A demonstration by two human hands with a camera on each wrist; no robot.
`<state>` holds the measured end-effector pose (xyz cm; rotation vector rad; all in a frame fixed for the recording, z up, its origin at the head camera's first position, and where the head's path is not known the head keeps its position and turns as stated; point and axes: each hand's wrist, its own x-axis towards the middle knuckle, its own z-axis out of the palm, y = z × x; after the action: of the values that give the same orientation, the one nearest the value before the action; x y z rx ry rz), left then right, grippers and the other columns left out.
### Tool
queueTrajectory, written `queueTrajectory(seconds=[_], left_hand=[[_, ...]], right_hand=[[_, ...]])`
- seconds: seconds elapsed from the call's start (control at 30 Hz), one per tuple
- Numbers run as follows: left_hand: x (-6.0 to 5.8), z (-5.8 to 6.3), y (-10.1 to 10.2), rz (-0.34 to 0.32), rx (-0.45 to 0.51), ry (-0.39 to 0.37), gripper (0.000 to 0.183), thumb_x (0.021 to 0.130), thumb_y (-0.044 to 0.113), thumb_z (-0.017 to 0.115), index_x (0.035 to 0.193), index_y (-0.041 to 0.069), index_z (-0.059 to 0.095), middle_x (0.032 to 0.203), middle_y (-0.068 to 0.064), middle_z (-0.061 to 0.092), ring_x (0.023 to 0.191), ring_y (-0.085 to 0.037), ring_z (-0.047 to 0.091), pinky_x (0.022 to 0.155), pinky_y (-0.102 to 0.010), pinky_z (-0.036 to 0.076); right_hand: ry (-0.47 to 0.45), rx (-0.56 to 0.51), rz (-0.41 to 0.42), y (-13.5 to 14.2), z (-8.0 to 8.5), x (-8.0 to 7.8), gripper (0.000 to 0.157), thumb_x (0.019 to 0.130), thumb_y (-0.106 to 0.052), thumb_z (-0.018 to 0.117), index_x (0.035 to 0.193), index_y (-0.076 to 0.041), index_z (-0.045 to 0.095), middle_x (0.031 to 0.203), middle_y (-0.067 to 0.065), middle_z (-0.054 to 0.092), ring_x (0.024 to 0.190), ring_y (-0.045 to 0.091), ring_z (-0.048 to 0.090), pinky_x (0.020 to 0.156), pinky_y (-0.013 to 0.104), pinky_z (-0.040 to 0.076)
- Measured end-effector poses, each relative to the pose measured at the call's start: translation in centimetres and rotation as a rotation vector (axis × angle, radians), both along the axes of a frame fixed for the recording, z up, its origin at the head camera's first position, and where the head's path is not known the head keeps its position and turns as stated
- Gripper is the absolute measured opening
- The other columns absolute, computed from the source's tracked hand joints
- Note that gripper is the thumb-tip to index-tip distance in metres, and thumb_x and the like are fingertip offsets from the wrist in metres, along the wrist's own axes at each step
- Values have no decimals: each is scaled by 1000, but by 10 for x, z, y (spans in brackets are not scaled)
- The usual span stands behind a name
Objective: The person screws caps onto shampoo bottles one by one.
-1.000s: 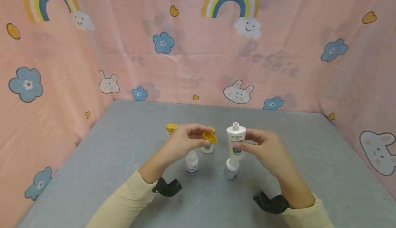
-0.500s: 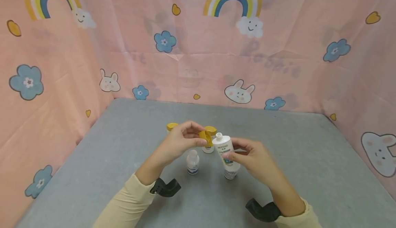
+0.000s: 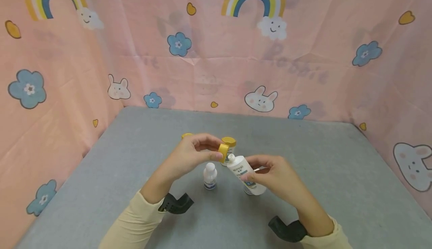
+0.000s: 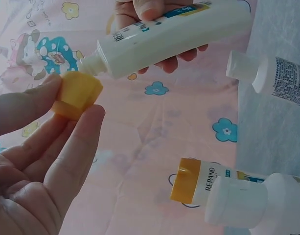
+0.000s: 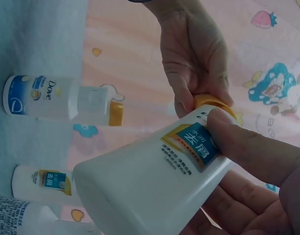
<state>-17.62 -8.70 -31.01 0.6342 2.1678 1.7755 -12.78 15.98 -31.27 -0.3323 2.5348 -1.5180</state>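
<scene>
In the head view my left hand point(image 3: 194, 151) pinches a yellow cap point(image 3: 223, 151) between thumb and fingers. My right hand point(image 3: 276, 172) grips a white shampoo bottle point(image 3: 237, 166), its label reading REPAND, tilted with its bare neck up toward the cap. In the left wrist view the bottle's neck point(image 4: 91, 65) is right at the cap's edge. The right wrist view shows the thumb pressed on the front of the bottle point(image 5: 135, 181), which hides most of the cap.
A small white Dove bottle point(image 3: 210, 177) stands between the forearms. Behind it is a yellow-capped bottle point(image 3: 228, 142); another yellow-capped bottle point(image 3: 186, 135) is mostly hidden by the left hand. One more white bottle point(image 3: 248, 191) stands behind the held one. Patterned pink cloth point(image 3: 202, 80) borders the grey table.
The right hand has brought the bottle leftward and down and tilted it toward the left hand. The left hand has turned the cap so its opening no longer faces the head camera.
</scene>
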Motion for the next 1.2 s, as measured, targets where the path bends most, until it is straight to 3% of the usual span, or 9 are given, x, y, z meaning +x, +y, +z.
queueTrajectory(seconds=[0.3, 0.7, 0.83, 0.97, 1.07, 1.2], left_hand=[[8, 4, 2, 19, -141, 41, 28, 85, 28, 80, 112, 20, 75, 108, 1, 74, 100, -15, 67, 82, -32, 56], [13, 2, 7, 17, -203, 112, 26, 83, 23, 81, 109, 21, 77, 106, 3, 75, 94, -11, 67, 79, -29, 58], [14, 2, 8, -21, -186, 152, 27, 84, 14, 80, 111, 15, 76, 112, -2, 74, 90, -13, 70, 79, -25, 59], [15, 3, 7, -88, -148, 210, 32, 84, 5, 77, 116, 9, 74, 120, -7, 72, 104, -18, 70, 87, -25, 58], [15, 5, 6, -113, -130, 239, 45, 83, 9, 80, 126, 10, 68, 131, -5, 67, 120, -21, 64, 99, -27, 54], [16, 6, 6, -28, -137, 216, 53, 83, 22, 81, 133, 14, 64, 134, -4, 65, 123, -23, 62, 104, -30, 51]], right_hand=[[24, 10, 83, 1, 0, 0, 38, 85, -23, 79, 116, -3, 72, 106, 15, 74, 83, 19, 72, 67, 30, 59], [47, 46, 137, 0, -4, -1, 36, 86, -21, 78, 117, -3, 72, 100, 13, 74, 78, 16, 69, 64, 27, 59], [61, 32, 166, 2, -4, -2, 36, 87, -20, 77, 117, -2, 72, 99, 13, 74, 78, 16, 69, 66, 27, 59], [54, 25, 183, 4, -4, -3, 36, 87, -20, 77, 117, -1, 72, 100, 15, 73, 78, 19, 70, 67, 28, 59], [46, 23, 182, 5, -4, -3, 36, 87, -20, 77, 118, 0, 71, 101, 16, 73, 79, 21, 70, 67, 29, 59], [45, 16, 167, 5, -3, -3, 37, 87, -19, 77, 118, 0, 71, 102, 16, 73, 80, 20, 70, 67, 30, 59]])
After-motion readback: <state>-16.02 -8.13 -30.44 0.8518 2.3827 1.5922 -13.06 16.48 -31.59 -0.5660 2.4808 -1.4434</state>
